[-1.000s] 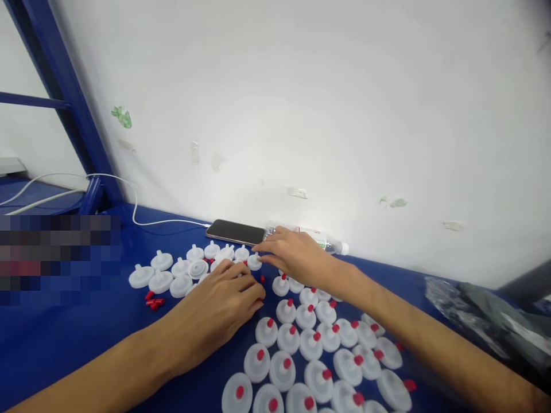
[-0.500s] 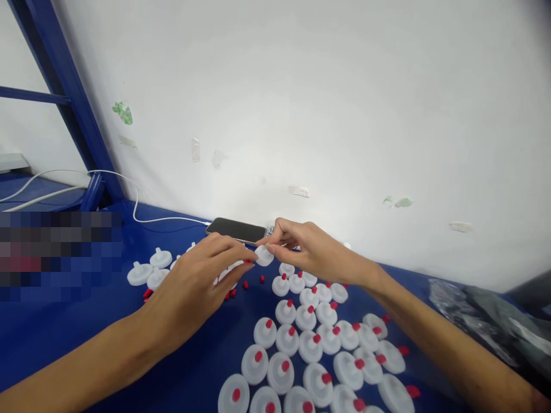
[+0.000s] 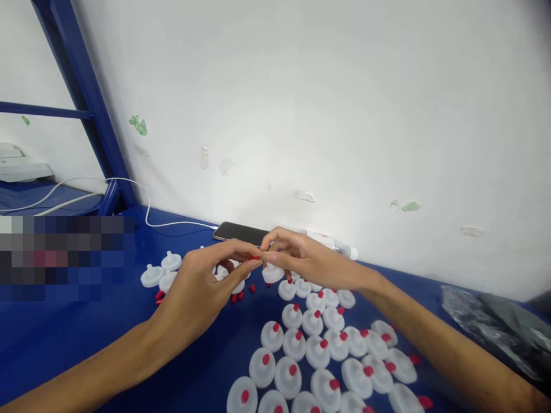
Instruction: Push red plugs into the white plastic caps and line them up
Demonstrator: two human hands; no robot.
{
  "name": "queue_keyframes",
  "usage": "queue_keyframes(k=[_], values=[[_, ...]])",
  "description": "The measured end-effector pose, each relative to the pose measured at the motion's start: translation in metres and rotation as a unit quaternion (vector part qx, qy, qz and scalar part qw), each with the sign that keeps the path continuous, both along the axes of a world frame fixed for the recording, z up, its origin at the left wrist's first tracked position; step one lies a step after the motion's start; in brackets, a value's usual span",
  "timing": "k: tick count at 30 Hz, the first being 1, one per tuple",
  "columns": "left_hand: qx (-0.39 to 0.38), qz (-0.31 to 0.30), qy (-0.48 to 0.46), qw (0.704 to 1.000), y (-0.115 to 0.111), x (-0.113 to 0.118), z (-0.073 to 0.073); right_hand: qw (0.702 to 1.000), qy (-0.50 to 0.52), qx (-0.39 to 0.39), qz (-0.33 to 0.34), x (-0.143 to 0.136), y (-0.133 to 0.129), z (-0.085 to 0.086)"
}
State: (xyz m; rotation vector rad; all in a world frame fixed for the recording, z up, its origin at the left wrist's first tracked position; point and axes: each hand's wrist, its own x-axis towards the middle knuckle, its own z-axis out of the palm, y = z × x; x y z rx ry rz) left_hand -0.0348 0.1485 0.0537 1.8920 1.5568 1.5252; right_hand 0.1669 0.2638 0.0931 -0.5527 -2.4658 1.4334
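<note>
My left hand (image 3: 209,278) pinches a small red cap (image 3: 256,257) between thumb and fingertips. My right hand (image 3: 307,258) grips a translucent white disc (image 3: 272,274) with its thumb and fingers closed around the top. The two hands' fingertips meet there, hiding the joint between cap and disc. Below and right of them stand rows of white discs with red-tipped stems (image 3: 318,351). Behind my left hand lie several white discs with bare stems (image 3: 152,276). Loose red caps (image 3: 240,296) are scattered on the blue table (image 3: 181,367) near my left thumb.
By the wall lies a phone (image 3: 241,232) with a white cable (image 3: 181,223) plugged in. A clear bottle (image 3: 344,250) lies behind my right wrist. Crumpled plastic wrapping (image 3: 486,321) is at the right, and a blue metal frame (image 3: 97,109) rises at the left.
My fingertips have come together, bringing the red cap to the disc. The disc has tilted and now hangs below my right fingers. The view has shifted a little, baring the bottle.
</note>
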Motion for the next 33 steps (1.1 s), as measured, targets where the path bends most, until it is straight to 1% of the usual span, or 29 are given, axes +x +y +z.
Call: queue_keyframes(k=[4, 8, 11, 15, 20, 25, 29, 33], values=[[0.012, -0.004, -0.007, 1.0, -0.001, 0.001, -0.002, 1.0, 0.002, -0.014, -0.005, 0.0, 0.001, -0.003], [-0.007, -0.028, -0.014, 0.999, -0.003, 0.002, -0.005, 1.0, 0.011, -0.011, -0.019, -0.002, -0.002, -0.006], [-0.025, -0.044, -0.031, 0.998, -0.004, 0.005, -0.003, 0.999, 0.016, -0.011, -0.026, -0.002, -0.004, -0.006], [-0.037, -0.053, -0.076, 0.995, -0.006, 0.007, 0.001, 0.999, 0.023, 0.001, -0.042, -0.001, -0.004, -0.005], [-0.039, -0.057, -0.112, 0.991, -0.006, 0.008, 0.002, 0.996, 0.029, 0.024, -0.085, -0.004, -0.004, -0.008], [-0.031, -0.051, -0.097, 0.993, -0.006, 0.009, 0.0, 0.993, 0.036, 0.036, -0.111, -0.011, -0.011, -0.011], [-0.036, -0.045, -0.097, 0.994, -0.007, 0.009, -0.002, 0.989, 0.038, 0.065, -0.126, -0.014, -0.017, -0.011], [-0.001, -0.04, -0.021, 0.999, -0.008, 0.01, -0.006, 0.98, 0.035, 0.135, -0.139, -0.012, -0.017, -0.009]])
